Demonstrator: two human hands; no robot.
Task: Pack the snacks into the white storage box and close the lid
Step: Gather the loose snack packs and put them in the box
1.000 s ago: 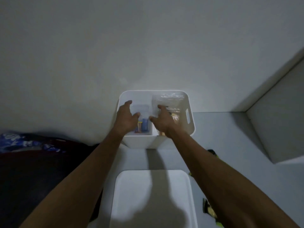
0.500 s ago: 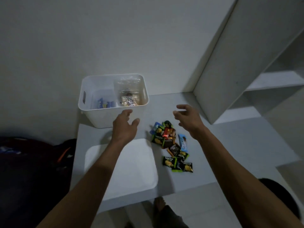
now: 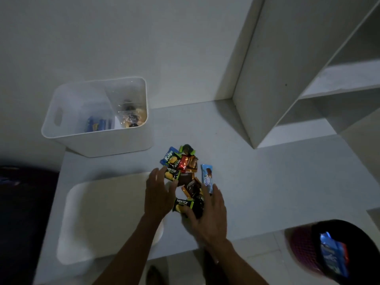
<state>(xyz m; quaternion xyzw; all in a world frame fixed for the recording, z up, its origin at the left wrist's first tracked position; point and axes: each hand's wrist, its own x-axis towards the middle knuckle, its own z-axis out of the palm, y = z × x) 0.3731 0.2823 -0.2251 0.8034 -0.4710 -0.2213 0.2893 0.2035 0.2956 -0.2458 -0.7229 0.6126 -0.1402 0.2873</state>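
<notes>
I see a white box (image 3: 96, 140) that looks like smooth matt plastic. Its lid (image 3: 107, 214) looks the same, flat and dull. The snack wrappers (image 3: 185, 171) are shiny foil or plastic (they catch the light). The table (image 3: 257, 182) looks smooth and matt. In the corner a basket (image 3: 302, 249) looks like rough woven mesh; I cannot tell of what.

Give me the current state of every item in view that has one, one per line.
White plastic storage box: open, partly filled, upright.
Flat white lid: off, lying on the table.
Pile of wrapped snacks: loose on the table, unpacked.
Left hand: open, at the pile's left edge.
Right hand: open, fingers spread over the near packets.
</notes>
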